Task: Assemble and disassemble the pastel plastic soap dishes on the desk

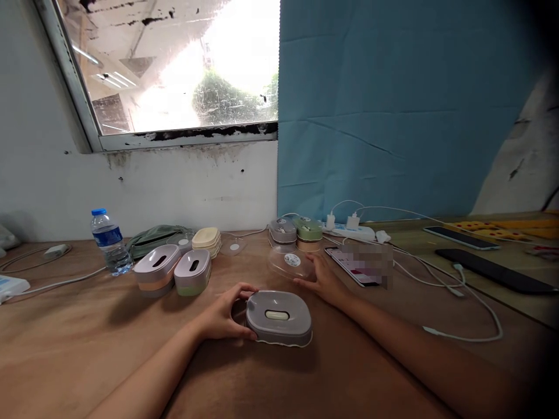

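Observation:
In the middle of the table is a grey oval plastic box (279,333) with a cream piece showing in the slot of its dished top. My left hand (229,317) grips its left end, thumb at the front and fingers at the back. Farther away lies a clear plastic lid (279,263) with a round sticker. My right hand (321,280) has its thumb and fingers around the lid's right edge. Behind the lid stand a lidded grey box (283,231) and a lidded green box (308,229). To the left are two pale slotted boxes, one with an orange band (156,284) and one with a green band (192,285).
A stack of cream trays (207,240), a green pouch (152,237) and a water bottle (109,241) stand at the back left. To the right lie a phone (349,265), a power strip (360,231), white cables (463,337) and two dark devices (493,270).

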`<state>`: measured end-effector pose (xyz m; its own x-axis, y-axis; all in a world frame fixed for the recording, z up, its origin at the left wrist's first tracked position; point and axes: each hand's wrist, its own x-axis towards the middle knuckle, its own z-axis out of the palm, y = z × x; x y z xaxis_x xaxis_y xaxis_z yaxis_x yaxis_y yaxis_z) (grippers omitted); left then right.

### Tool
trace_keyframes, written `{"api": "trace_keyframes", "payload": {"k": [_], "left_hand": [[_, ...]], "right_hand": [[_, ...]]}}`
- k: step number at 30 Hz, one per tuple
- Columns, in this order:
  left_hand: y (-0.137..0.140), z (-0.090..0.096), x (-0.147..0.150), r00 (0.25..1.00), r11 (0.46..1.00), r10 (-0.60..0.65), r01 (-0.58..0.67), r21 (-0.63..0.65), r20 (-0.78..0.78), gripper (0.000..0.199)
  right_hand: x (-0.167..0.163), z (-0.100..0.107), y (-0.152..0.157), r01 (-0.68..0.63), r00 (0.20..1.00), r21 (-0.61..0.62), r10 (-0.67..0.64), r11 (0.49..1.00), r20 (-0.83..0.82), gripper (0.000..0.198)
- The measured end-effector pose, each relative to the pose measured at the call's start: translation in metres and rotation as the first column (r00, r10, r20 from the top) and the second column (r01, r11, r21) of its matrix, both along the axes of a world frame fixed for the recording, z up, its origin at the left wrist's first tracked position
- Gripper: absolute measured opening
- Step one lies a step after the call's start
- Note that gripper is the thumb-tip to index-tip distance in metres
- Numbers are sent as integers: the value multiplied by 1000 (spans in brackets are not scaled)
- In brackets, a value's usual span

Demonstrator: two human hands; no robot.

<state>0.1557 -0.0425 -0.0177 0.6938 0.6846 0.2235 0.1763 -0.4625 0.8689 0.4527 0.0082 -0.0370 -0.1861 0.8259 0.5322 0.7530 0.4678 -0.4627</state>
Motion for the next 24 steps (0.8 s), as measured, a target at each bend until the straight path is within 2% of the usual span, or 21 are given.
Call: {"api": "trace_keyframes", "payload": {"k": [5,9,15,21,24], "left_hand": [[0,2,0,1000,1000,15,-15,7,-14,75],[2,0,0,999,999,43,-43,14,-12,76],[3,-4,-1,999,998,33,-31,-51,34,84],[2,-2,-1,999,999,17,-15,-48,49,83],[1,-1,-1,999,999,23,-22,-36,42,83]], "right_hand": [[-13,15,-26,-186,982,134,183,973,34,78],[-21,22,-45,-295,955,164,289,941,61,79],[-25,21,-55,-415,909,51,412,908,61,76],[-30,17,-54,-475,878,-89,478,876,17,72],[-32,16,-55,-464,884,-158,468,872,-11,72]]}}
